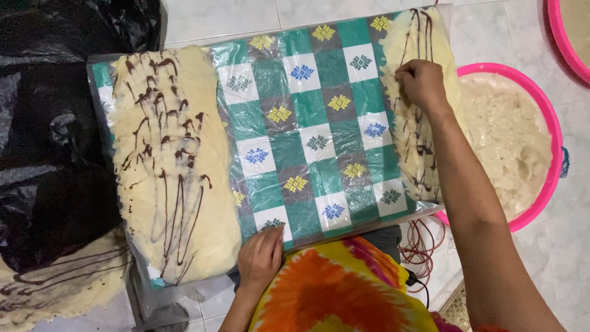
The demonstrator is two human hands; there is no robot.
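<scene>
Two flattened dough sheets streaked with chocolate lay on the checked board: one at the left (175, 160), one at the right (418, 104). A third sheet (55, 289) lay beside the board. Two pink basins stood nearby, one (541, 123) holding dough and one (565, 37) at the corner. One black plastic bag (49, 135) sat left.

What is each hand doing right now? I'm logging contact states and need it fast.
Left hand: open, resting flat on the board's near edge, holding nothing.
Right hand: fingers bunched on the right dough sheet; whether it holds anything cannot be told.

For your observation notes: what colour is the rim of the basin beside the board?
Bright pink, on the basin holding pale dough; the head view shows it best.
</scene>
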